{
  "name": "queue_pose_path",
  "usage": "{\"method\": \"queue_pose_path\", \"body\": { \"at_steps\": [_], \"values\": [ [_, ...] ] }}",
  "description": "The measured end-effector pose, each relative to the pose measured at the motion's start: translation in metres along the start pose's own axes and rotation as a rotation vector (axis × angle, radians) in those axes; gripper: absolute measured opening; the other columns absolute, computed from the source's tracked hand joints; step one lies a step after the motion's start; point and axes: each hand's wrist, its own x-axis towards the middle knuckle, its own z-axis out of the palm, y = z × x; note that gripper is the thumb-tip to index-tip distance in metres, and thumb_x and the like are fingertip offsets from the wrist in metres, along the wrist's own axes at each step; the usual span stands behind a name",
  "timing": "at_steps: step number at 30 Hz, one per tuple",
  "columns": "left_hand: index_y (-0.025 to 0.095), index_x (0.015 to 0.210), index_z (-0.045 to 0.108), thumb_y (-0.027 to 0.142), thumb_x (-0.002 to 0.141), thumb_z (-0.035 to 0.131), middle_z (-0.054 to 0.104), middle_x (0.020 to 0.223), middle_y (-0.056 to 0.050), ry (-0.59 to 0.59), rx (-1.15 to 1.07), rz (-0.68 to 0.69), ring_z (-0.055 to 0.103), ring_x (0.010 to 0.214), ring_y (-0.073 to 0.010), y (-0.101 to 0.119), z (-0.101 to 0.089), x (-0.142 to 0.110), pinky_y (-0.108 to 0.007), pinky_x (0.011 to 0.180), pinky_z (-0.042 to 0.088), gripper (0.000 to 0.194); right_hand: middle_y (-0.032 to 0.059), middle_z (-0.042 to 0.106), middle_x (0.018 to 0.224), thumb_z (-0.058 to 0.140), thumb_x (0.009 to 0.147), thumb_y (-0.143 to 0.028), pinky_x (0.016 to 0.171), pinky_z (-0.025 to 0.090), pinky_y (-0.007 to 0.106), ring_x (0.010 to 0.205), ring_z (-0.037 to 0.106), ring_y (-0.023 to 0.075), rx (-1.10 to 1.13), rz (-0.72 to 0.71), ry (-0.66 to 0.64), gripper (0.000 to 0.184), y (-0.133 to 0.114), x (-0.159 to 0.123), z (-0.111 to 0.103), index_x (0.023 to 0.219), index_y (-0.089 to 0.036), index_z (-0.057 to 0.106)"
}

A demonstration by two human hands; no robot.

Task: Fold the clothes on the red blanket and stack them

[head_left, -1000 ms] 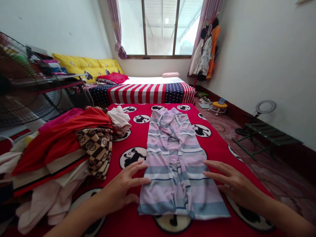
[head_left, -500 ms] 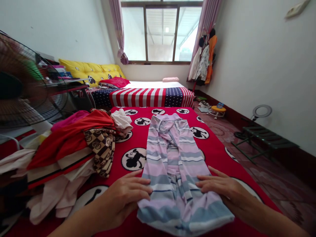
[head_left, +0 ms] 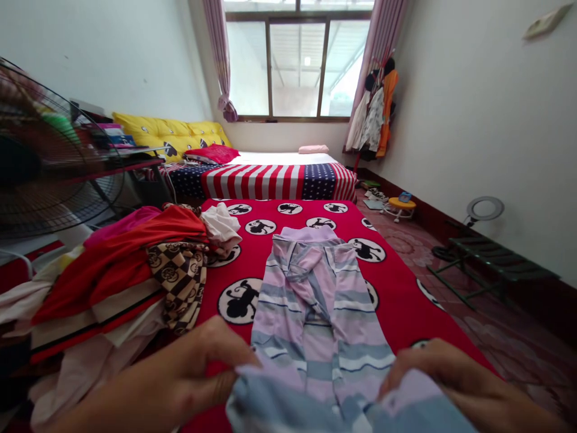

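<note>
A striped shirt in pink, grey and white lies lengthwise in front of me, its collar at the far end and its sleeves folded in over the body. My left hand pinches the near left part of its hem between thumb and fingers. On the other side, my right hand is closed on the near right part. Between both hands the hem is raised and turned over toward the far side, somewhat blurred. Under the shirt is a red cover with round monkey prints.
To the left is a heap of clothes, with a brown checked piece on its near side. A fan stands behind it. Beyond the red cover is a bed. At right are a dark green folding stool and a ring light.
Both hands have gone from lying flat on the shirt's sides to gripping its near hem and lifting it. The shirt has slid a little toward me.
</note>
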Motion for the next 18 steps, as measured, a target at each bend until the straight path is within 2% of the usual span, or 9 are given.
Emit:
{"method": "queue_pose_path", "body": {
  "at_steps": [2,5,7,9,10,12,14,16,18],
  "values": [
    [0.015,0.077,0.072,0.055,0.084,0.057,0.07,0.071,-0.007,0.0,-0.202,-0.051,0.064,0.067,-0.0185,-0.002,-0.025,0.036,-0.023,0.062,0.05,0.044,0.0063,0.072,0.077,0.063,0.079,-0.046,0.061,0.053,0.029,0.069,0.068,0.0224,0.246,-0.005,-0.053,0.029,-0.024,0.035,-0.023,0.082,-0.019,0.074],
    [0.012,0.078,0.071,0.049,0.07,0.075,0.069,0.068,-0.005,0.221,-0.481,-0.092,0.064,0.064,-0.0175,-0.021,-0.062,0.107,-0.024,0.064,0.051,0.039,0.0045,0.073,0.081,0.071,0.071,-0.034,0.069,0.054,0.029,0.077,0.068,0.0222,0.447,-0.108,0.086,0.023,-0.04,0.108,-0.053,0.087,-0.018,0.073],
    [0.011,0.078,0.069,0.039,0.07,0.078,0.068,0.066,-0.005,0.37,-0.633,-0.193,0.064,0.058,-0.0161,-0.045,-0.079,0.156,-0.023,0.057,0.052,0.031,0.0058,0.074,0.082,0.069,0.072,-0.036,0.07,0.055,0.032,0.079,0.069,0.0235,0.537,-0.086,0.178,0.026,-0.03,0.162,-0.068,0.091,-0.018,0.071],
    [0.011,0.077,0.067,0.034,0.077,0.072,0.068,0.064,-0.005,0.541,-0.757,-0.37,0.063,0.053,-0.0149,-0.076,-0.088,0.198,-0.022,0.051,0.051,0.024,0.007,0.074,0.081,0.067,0.075,-0.036,0.068,0.056,0.033,0.076,0.069,0.0233,0.592,0.007,0.248,0.025,-0.006,0.212,-0.077,0.091,-0.017,0.07],
    [0.012,0.078,0.066,0.034,0.08,0.069,0.067,0.063,-0.005,0.584,-0.781,-0.419,0.062,0.051,-0.0144,-0.093,-0.089,0.215,-0.022,0.048,0.05,0.023,0.0073,0.074,0.081,0.065,0.077,-0.035,0.067,0.056,0.032,0.074,0.069,0.0224,0.601,0.053,0.284,0.023,0.008,0.233,-0.079,0.09,-0.017,0.069],
    [0.012,0.081,0.065,0.035,0.083,0.066,0.067,0.062,-0.005,0.648,-0.807,-0.478,0.062,0.049,-0.0147,-0.126,-0.086,0.236,-0.022,0.045,0.05,0.023,0.007,0.074,0.08,0.064,0.078,-0.031,0.065,0.056,0.03,0.07,0.069,0.0201,0.596,0.114,0.344,0.017,0.038,0.264,-0.079,0.088,-0.016,0.067],
    [0.013,0.089,0.063,0.03,0.081,0.069,0.068,0.067,-0.005,0.69,-0.82,-0.476,0.064,0.053,-0.0147,-0.154,-0.08,0.244,-0.021,0.048,0.051,0.02,0.0058,0.074,0.082,0.066,0.077,-0.026,0.064,0.055,0.028,0.07,0.068,0.0184,0.56,0.139,0.414,0.015,0.062,0.281,-0.077,0.089,-0.017,0.065],
    [0.014,0.102,0.061,0.022,0.077,0.073,0.07,0.077,-0.004,0.733,-0.834,-0.451,0.066,0.059,-0.0134,-0.171,-0.075,0.242,-0.02,0.053,0.053,0.029,0.0047,0.074,0.088,0.07,0.074,-0.023,0.063,0.055,0.026,0.073,0.068,0.018,0.498,0.143,0.497,0.024,0.075,0.287,-0.076,0.096,-0.018,0.064],
    [0.015,0.115,0.056,0.015,0.074,0.074,0.071,0.085,-0.005,0.75,-0.848,-0.424,0.067,0.064,-0.0126,-0.179,-0.073,0.238,-0.019,0.058,0.054,0.044,0.0046,0.073,0.095,0.071,0.072,-0.022,0.064,0.055,0.026,0.076,0.068,0.0179,0.462,0.142,0.541,0.034,0.079,0.286,-0.075,0.105,-0.019,0.061]
  ]
}}
